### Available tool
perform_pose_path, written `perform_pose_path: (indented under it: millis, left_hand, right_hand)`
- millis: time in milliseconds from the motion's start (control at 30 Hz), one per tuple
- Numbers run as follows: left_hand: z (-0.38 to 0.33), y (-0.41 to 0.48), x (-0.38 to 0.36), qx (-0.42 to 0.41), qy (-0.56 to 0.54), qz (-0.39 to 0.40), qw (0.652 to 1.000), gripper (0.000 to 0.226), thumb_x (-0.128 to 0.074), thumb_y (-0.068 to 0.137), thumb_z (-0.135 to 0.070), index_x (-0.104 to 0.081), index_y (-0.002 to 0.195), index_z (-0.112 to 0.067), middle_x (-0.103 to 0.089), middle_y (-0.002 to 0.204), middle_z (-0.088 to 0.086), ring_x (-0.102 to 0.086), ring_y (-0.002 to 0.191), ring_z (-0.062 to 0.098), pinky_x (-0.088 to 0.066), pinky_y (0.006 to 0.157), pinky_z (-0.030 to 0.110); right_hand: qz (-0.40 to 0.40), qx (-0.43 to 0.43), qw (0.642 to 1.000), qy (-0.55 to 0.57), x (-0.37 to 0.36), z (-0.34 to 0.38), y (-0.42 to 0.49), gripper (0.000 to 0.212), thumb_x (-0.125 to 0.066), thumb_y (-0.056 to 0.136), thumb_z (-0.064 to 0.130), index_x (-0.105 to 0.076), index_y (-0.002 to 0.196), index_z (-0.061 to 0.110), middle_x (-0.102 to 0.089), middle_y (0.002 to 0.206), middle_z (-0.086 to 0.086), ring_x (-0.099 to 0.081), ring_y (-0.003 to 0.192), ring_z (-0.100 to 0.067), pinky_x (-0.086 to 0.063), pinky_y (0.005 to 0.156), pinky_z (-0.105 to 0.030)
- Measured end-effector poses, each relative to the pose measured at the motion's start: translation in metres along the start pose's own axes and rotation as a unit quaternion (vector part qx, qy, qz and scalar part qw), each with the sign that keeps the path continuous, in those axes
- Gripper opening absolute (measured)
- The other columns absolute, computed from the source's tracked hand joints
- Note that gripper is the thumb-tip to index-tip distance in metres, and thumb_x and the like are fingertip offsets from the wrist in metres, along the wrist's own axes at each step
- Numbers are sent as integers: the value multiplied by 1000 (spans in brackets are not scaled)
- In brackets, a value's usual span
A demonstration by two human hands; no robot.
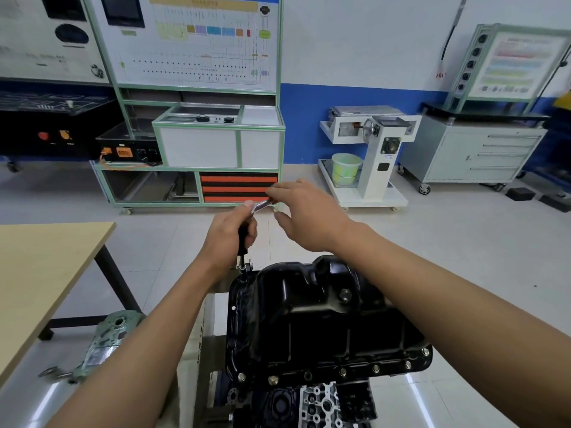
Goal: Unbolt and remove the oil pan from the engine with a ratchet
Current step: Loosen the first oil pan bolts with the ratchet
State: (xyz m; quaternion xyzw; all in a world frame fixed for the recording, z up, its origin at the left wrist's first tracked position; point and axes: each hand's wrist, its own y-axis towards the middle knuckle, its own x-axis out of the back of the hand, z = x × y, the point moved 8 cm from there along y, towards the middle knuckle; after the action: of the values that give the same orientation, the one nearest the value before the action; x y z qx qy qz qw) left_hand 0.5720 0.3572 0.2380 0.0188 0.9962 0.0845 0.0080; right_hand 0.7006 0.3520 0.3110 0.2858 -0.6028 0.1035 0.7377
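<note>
Now two hands (227,234) (309,220) touch one ratchet (262,205) above one oil pan (309,322).

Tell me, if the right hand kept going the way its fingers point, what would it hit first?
Probably the ratchet, its shiny top end just ahead of the right hand and gripped lower down by the left hand; they may already touch.
</note>
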Motion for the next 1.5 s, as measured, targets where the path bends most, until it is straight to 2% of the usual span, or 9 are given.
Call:
perform_pose_path:
  millis: [133,400,500,633,800,900,1000,1200,1500]
  left_hand:
    - [2,4,7,17,-22,-62,998,49,-53,76,-71,-62,51,-31,-56,56,-2,-47,54,14,-34,62,36]
    - [4,5,8,29,-13,-117,993,45,-54,78,-68,-63,51,-33,-59,57,-7,-53,61,13,-40,59,32]
    - [1,7,7,23,-12,-81,996,45,-53,84,-58,-63,59,-21,-58,56,0,-48,57,18,-36,53,29]
    - [-11,6,10,-29,27,-13,999,46,-48,89,-45,-59,59,-12,-60,55,7,-49,53,19,-39,49,25]
    - [-5,5,-2,-14,8,82,997,44,-47,91,-42,-62,57,-19,-57,55,12,-49,55,27,-38,52,31]
    - [-1,5,-7,-6,-3,103,995,46,-50,87,-53,-59,59,-17,-51,54,8,-45,54,23,-33,59,36]
    - [0,6,-6,3,-8,75,997,51,-49,83,-63,-54,54,-20,-49,53,5,-44,53,20,-31,60,37]
    - [5,10,4,14,18,-23,999,61,-38,81,-76,-58,51,-27,-56,55,1,-49,53,14,-37,64,37]
    - [7,9,4,-10,-37,-82,996,53,-44,90,-60,-41,49,-26,-41,49,-8,-36,46,8,-31,45,23]
  right_hand:
    - [22,-39,996,-71,15,9,-4,18,-57,92,39,-56,91,21,-47,78,3,-54,85,-28,-39,67,-33]
    - [78,-12,997,0,21,50,-17,41,-71,76,47,-43,60,22,-45,62,5,-49,59,-17,-31,51,-27]
    - [118,-30,993,7,22,39,-12,33,-75,76,40,-55,61,19,-52,64,5,-55,68,-19,-45,59,-30]
    - [103,-36,992,-63,25,19,1,3,-68,82,17,-68,80,19,-58,75,-1,-62,80,-29,-48,62,-32]
    - [18,-29,995,-94,10,7,20,38,-52,87,2,-69,112,25,-67,110,-4,-58,102,-29,-51,75,-37]
    - [29,8,999,-27,-8,10,19,62,-47,89,-4,-49,144,23,-43,154,5,-39,135,-23,-43,103,-36]
    - [29,9,999,-28,-15,9,13,64,-50,91,0,-38,150,20,-34,158,3,-32,138,-25,-39,108,-38]
    - [13,-45,994,-97,9,13,-3,15,-58,93,30,-54,96,16,-59,105,-3,-53,95,-27,-42,70,-35]
    - [85,-24,995,44,21,58,-32,45,-75,73,49,-40,55,26,-43,57,12,-52,65,-15,-34,51,-27]
